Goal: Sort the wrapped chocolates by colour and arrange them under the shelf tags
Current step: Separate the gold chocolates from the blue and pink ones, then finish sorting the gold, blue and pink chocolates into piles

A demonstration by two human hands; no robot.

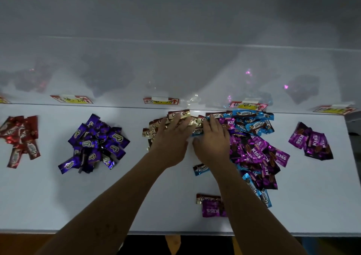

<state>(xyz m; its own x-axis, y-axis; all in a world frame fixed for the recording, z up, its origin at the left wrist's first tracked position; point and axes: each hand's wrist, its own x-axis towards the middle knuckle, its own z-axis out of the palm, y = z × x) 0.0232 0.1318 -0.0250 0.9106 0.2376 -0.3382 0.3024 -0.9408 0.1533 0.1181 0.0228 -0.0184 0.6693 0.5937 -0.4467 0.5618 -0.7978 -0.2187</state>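
Your left hand (172, 135) lies flat, palm down, fingers spread over the gold pile (168, 124), pressing on it rather than gripping any one piece. That pile sits directly below the middle shelf tag (161, 100), so it looks already placed. Your right hand (212, 139) rests just right of the left, below and right of that tag, fingers extended and loose, with a blue chocolate (197, 131) at its thumb side; whether it pinches that piece I cannot tell. The piece lies crosswise, long axis left to right, between your hands and touching the gold heap's right edge. Your right hand is nearer. Blue belongs further right of the middle tag, by the blue cluster (252, 122) above the mixed pink-and-blue heap (254, 157). Both forearms reach straight forward, wrists low.
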